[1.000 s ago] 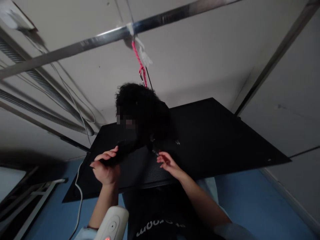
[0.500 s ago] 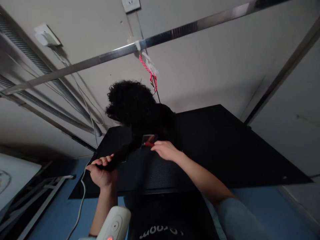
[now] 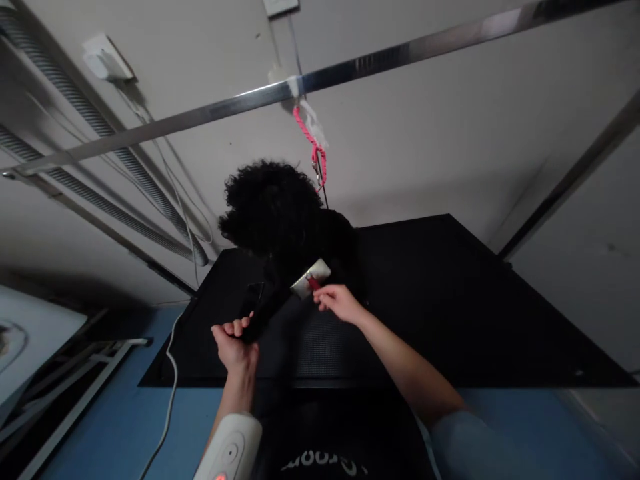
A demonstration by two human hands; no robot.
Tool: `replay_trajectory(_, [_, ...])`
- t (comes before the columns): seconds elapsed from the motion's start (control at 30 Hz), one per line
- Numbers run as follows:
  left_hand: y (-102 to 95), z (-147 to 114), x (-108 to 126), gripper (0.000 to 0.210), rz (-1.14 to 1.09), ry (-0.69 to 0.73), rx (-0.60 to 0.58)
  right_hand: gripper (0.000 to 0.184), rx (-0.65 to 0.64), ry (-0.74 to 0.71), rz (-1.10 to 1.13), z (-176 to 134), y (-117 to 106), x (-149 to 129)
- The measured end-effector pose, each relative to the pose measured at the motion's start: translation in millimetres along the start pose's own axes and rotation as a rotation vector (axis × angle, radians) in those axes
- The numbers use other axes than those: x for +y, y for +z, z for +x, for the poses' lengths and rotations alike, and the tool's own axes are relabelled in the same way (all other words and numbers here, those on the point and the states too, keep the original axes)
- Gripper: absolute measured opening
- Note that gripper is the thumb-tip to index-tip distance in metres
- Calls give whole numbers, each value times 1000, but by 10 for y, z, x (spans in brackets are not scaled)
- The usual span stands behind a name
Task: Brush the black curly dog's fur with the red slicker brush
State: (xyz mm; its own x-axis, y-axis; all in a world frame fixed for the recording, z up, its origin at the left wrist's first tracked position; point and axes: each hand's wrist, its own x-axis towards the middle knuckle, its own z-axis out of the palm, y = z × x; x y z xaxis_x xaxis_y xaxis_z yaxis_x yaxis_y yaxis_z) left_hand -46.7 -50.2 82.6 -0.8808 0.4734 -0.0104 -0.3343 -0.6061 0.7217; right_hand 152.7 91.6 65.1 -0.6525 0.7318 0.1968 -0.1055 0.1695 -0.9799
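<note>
A curly black dog (image 3: 280, 207) is on the black table (image 3: 460, 307), its head toward the left. My left hand (image 3: 237, 343) is closed around the end of the dog's outstretched front leg (image 3: 267, 313). In my right hand (image 3: 343, 303) is a slicker brush (image 3: 314, 277), gripped by its red handle. The pale back of its head faces me, close to the upper part of that leg and the chest. Whether the bristles touch the fur is hidden.
A metal bar (image 3: 220, 110) crosses above the dog, with a pink rope (image 3: 310, 137) tied to it. A flat dark rectangle (image 3: 255, 291) lies beside the leg. Grey hoses (image 3: 145, 190) and a white cable (image 3: 173, 393) run at left. A white device (image 3: 233, 443) is close below.
My left hand has moved right, nearer the dog's body, with the leg still in it. The brush has turned and shifted slightly right and up, its back now showing bright. The view has shifted a little.
</note>
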Motion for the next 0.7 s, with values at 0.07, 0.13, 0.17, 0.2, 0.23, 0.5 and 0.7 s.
replay_trajectory(0.07, [-125,-1,-103,37,20,-70,35,24,-65,88,154,-76,94,59])
replay_trajectory(0.13, [-271,-12,-205,38,31,-146,79,26,-52,40,240,-111,206,73])
replay_trajectory(0.17, [-340,-17,-251,38,24,-181,99,24,-21,-4,241,-115,278,80])
replay_trajectory(0.2, [-400,-15,-292,38,13,-211,114,22,2,-37,214,-120,359,101])
replay_trajectory(0.23, [-452,-5,-326,37,1,-230,118,20,2,-45,168,-136,443,141])
replay_trajectory(0.5, [-736,1,-624,26,505,174,43,22,-114,177,-128,-470,23,641])
replay_trajectory(0.7, [-136,-276,-1369,21,776,67,-797,20,324,324,-376,-188,-987,796])
